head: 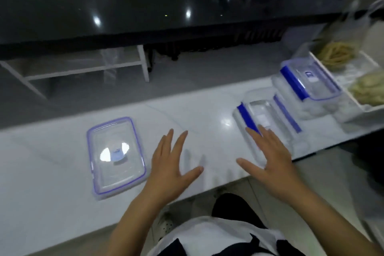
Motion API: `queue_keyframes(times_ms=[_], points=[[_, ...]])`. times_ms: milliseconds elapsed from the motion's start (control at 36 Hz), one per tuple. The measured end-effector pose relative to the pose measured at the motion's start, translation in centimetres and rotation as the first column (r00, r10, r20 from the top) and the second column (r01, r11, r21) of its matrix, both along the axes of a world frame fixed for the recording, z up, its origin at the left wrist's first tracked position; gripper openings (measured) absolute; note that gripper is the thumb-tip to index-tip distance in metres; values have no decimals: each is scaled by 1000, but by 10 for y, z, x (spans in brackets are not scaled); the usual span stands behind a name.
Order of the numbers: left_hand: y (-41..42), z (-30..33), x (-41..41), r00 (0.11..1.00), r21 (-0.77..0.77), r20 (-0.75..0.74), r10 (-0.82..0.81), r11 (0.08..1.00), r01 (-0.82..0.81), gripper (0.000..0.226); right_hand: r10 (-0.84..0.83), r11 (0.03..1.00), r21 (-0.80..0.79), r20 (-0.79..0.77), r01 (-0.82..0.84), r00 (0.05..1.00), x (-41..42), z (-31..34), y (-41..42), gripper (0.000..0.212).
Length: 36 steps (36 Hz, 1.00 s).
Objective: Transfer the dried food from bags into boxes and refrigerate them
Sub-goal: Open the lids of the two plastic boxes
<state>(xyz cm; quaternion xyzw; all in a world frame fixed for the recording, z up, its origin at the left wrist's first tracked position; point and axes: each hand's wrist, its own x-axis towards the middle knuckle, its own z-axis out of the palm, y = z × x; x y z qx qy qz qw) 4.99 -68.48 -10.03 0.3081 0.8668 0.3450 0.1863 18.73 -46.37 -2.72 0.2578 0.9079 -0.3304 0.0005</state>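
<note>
Both flat and spread: left hand [170,164] beside lidded box [116,156], right hand [270,156] touching centre-right box [268,118].

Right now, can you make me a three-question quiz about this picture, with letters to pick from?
1. Where is the bagged dried food?
A. far right
B. far left
C. on the floor

2. What colour trims the lid on the counter?
A. red
B. blue
C. green

3. How are the two hands?
A. making fists
B. holding a bag
C. open, fingers spread

Answers: 1 A, the bags sit in the white tray at the right. 2 B, its rim is blue. 3 C, the left hand and right hand show straight fingers.
</note>
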Motion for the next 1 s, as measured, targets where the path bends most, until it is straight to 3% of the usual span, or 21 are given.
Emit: queue_keyframes(times_ms=[139, 250, 361, 528, 611, 694, 861, 1000], points=[[96, -2, 32, 971, -57, -80, -223, 974, 219, 101, -219, 975, 55, 90, 215, 971, 40, -4, 88, 92], [159, -2, 47, 949, -111, -122, -291, 954, 278, 111, -188, 981, 79, 215, 175, 958, 52, -23, 151, 102], [211, -3, 60, 981, -82, -67, -182, 981, 177, 116, -57, 998, 28, 228, 51, 972, 52, -45, 195, 98], [252, -12, 68, 997, -90, -72, -24, 996, 17, 118, 166, 986, 23, 53, -168, 985, 34, -68, 231, 75], [256, -13, 66, 993, -92, -116, 36, 995, -47, 117, 316, 941, 119, 29, -317, 948, 19, -75, 241, 66], [257, -9, 59, 983, -157, -149, 111, 978, -134, 116, 458, 852, 226, 113, -471, 882, -5, -80, 246, 60], [252, -5, 28, 941, -213, -140, 308, 919, -332, 108, 575, 743, 332, 127, -581, 808, -57, -82, 244, 55], [254, 2, 2, 924, -233, -119, 363, 895, -381, 109, 593, 734, 298, 156, -610, 790, -84, -80, 245, 68]])
